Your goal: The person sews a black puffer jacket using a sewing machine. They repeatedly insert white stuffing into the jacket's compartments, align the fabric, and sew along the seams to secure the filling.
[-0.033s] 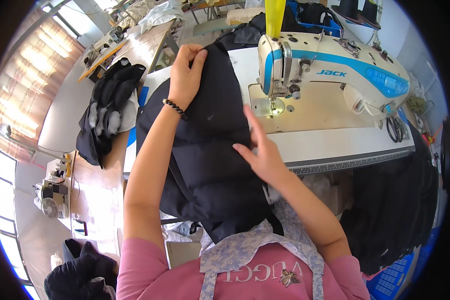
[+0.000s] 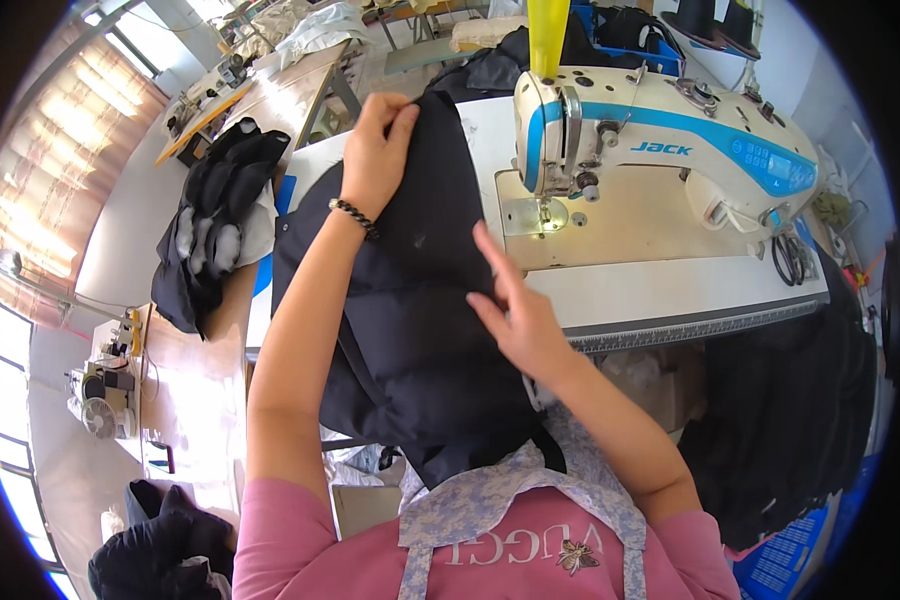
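A black padded garment (image 2: 410, 300) lies across the white sewing table (image 2: 670, 290) and hangs down toward my lap. My left hand (image 2: 375, 150), with a beaded bracelet on the wrist, pinches the garment's far edge between thumb and fingers. My right hand (image 2: 515, 310) rests on the garment's right edge with its fingers stretched out and apart, gripping nothing. Just right of the garment stands a white and blue sewing machine (image 2: 660, 140), whose needle area (image 2: 545, 205) is lit and bare.
A heap of black padded pieces with white filling (image 2: 215, 220) lies on the wooden bench to the left. Scissors (image 2: 790, 255) lie at the table's right end. Dark garments (image 2: 800, 420) hang on the right. A yellow thread cone (image 2: 548, 35) stands behind the machine.
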The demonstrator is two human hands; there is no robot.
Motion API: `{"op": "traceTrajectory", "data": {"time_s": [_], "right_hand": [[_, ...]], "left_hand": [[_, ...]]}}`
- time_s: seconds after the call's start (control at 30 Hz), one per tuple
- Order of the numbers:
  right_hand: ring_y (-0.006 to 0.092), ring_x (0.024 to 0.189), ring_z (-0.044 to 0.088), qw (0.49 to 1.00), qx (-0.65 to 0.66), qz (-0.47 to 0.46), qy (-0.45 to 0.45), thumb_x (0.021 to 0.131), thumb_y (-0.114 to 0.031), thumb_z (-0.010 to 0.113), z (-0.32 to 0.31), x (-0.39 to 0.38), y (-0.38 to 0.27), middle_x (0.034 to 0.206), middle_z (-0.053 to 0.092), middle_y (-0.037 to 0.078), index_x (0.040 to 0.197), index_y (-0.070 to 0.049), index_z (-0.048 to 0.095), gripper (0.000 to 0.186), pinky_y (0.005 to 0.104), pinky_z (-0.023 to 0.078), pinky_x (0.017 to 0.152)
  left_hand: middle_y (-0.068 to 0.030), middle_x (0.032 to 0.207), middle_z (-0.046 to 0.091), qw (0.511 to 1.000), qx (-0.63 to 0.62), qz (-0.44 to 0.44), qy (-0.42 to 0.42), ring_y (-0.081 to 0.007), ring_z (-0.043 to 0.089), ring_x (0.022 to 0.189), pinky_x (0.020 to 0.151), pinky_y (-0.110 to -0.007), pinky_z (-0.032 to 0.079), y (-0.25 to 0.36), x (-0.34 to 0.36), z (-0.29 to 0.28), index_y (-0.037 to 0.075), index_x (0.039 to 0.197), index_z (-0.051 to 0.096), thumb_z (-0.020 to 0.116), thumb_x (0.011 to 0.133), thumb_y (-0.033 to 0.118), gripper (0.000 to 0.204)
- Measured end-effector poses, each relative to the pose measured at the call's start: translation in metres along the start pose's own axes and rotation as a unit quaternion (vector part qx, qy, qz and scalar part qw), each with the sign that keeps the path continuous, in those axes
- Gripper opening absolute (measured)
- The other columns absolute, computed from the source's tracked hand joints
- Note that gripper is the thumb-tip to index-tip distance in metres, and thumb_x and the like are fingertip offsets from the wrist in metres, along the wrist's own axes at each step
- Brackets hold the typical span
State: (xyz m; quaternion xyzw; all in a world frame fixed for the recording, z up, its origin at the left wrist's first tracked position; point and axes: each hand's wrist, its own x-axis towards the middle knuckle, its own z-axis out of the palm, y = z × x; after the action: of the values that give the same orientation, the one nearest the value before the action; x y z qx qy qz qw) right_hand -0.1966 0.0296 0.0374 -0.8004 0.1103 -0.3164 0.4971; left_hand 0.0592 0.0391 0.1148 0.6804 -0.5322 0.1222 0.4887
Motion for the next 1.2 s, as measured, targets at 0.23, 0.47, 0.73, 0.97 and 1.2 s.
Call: {"op": "traceTrajectory", "data": {"time_s": [0.23, 0.47, 0.73, 0.97, 1.2], "right_hand": [[0.0377, 0.063, 0.063, 0.981, -0.089, 0.128, -0.115, 0.096, -0.022, 0.064, -0.018, -0.069, 0.012, 0.069, 0.063, 0.018, 0.149, -0.015, 0.044, 0.058, 0.0453, 0.049, 0.06], [0.0338, 0.063, 0.065, 0.966, -0.208, 0.123, -0.092, 0.094, -0.026, 0.067, -0.032, -0.09, 0.018, 0.072, 0.066, 0.017, 0.143, -0.011, 0.052, 0.054, 0.0431, 0.049, 0.057], [0.0318, 0.066, 0.067, 0.956, -0.272, 0.093, -0.054, 0.093, -0.022, 0.068, -0.058, -0.071, 0.026, 0.08, 0.07, 0.015, 0.132, -0.008, 0.061, 0.043, 0.0411, 0.052, 0.059], [0.0301, 0.074, 0.07, 0.957, -0.278, 0.082, -0.033, 0.092, -0.024, 0.069, -0.059, -0.062, 0.033, 0.09, 0.073, 0.013, 0.128, -0.01, 0.064, 0.039, 0.0404, 0.053, 0.062], [0.0327, 0.072, 0.067, 0.958, -0.264, 0.108, -0.041, 0.092, -0.025, 0.07, -0.057, -0.062, 0.034, 0.083, 0.071, 0.014, 0.132, -0.016, 0.063, 0.041, 0.0392, 0.052, 0.065]], "left_hand": [[-0.0139, 0.088, 0.073, 0.929, 0.185, -0.063, -0.315, -0.0361, 0.069, 0.084, 0.075, -0.045, 0.053, -0.026, -0.072, 0.091, 0.01, 0.099, 0.063, 0.064, 0.095, 0.033, 0.023], [-0.0089, 0.095, 0.075, 0.925, 0.177, -0.122, -0.314, -0.0309, 0.07, 0.09, 0.079, -0.041, 0.054, -0.006, -0.079, 0.113, 0.01, 0.1, 0.067, 0.068, 0.092, 0.043, 0.034], [-0.0154, 0.097, 0.075, 0.909, 0.213, -0.161, -0.319, -0.0332, 0.071, 0.093, 0.083, -0.043, 0.055, 0.003, -0.051, 0.14, 0.01, 0.104, 0.073, 0.066, 0.089, 0.043, 0.037], [-0.0176, 0.1, 0.074, 0.914, 0.198, -0.149, -0.321, -0.0357, 0.07, 0.096, 0.086, -0.044, 0.054, -0.007, -0.042, 0.142, 0.008, 0.108, 0.071, 0.064, 0.088, 0.036, 0.035], [-0.0171, 0.103, 0.074, 0.916, 0.193, -0.135, -0.324, -0.036, 0.07, 0.097, 0.086, -0.045, 0.054, -0.018, -0.043, 0.143, 0.009, 0.112, 0.069, 0.066, 0.089, 0.042, 0.04]]}}
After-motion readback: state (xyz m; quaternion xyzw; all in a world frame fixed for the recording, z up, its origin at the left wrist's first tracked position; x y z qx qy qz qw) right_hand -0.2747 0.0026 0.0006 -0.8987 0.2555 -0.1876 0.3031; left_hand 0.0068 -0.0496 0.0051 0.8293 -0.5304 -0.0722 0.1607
